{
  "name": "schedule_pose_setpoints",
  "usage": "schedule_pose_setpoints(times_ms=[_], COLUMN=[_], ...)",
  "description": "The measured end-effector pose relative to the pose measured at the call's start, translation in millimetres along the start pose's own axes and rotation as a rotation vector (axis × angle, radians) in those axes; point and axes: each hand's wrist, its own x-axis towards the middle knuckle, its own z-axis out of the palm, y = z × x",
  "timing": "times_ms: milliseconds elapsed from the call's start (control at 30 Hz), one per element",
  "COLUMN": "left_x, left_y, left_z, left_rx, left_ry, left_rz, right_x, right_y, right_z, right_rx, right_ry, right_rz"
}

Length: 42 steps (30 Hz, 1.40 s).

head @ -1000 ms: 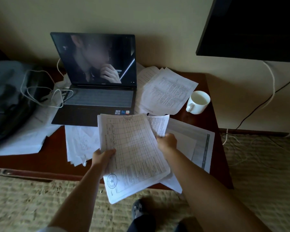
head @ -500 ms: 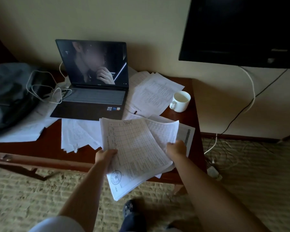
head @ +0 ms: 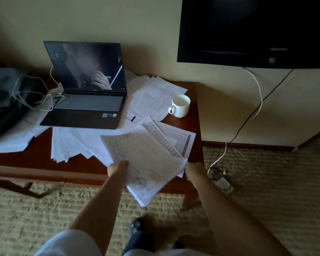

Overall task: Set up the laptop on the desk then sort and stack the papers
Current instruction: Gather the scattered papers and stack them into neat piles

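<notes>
A dark laptop [head: 87,100] stands open on the reddish wooden desk [head: 26,159], its screen lit. I hold a sheaf of printed papers [head: 146,159] over the desk's front right corner. My left hand [head: 117,168] grips its left edge and my right hand [head: 194,170] grips its right edge. The top sheet is a ruled table with a round stamp near its lower end. Loose sheets [head: 68,145] lie in front of the laptop. More papers [head: 155,95] fan out to its right, and others [head: 11,139] lie at the left.
A white mug [head: 180,106] stands near the desk's right edge. A dark bag [head: 2,97] and a white cable [head: 35,98] sit left of the laptop. A black TV [head: 253,28] hangs on the wall. Cables and an adapter [head: 224,183] lie on the carpet at right.
The sheaf has shifted right toward the desk's corner and its sheets are drawn closer together. My right hand slid to its right edge. The view pulled back.
</notes>
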Motion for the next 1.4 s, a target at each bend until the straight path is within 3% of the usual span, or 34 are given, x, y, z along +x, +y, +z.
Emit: schedule_pose_setpoints(times_ms=[100,300,367,467,567,733,867,1033,1133,1267,1400], left_x=[2,22,29,27,34,29,16,-17,-33,-34,-20], left_y=[6,28,28,34,38,44,54,82,105,112,99], left_z=[9,29,34,39,37,34,34,26,13,2,-1], left_rx=[0.068,0.113,0.276,0.548,0.520,0.241,0.133,0.153,0.050,-0.080,-0.127], left_ry=[-0.017,0.005,0.079,0.151,0.155,0.033,-0.048,-0.066,-0.015,0.001,-0.019], left_rz=[0.093,0.102,0.062,0.049,0.077,0.156,0.119,0.552,0.703,0.700,0.631], right_x=[9,24,30,38,45,38,21,-8,-21,-31,-25], right_y=[-17,-60,-64,-63,-64,-72,-73,-89,-110,-124,-113], right_z=[-12,16,31,48,55,58,54,44,39,46,62], right_rx=[-0.023,-0.318,-0.383,-0.526,-0.593,-0.516,-0.209,0.114,0.230,0.404,0.388], right_ry=[0.198,0.077,0.030,0.089,0.155,0.096,0.041,0.210,0.305,0.285,0.173], right_rz=[-0.131,-0.379,-0.374,-0.362,-0.346,-0.354,-0.361,-0.434,-0.505,-0.503,-0.417])
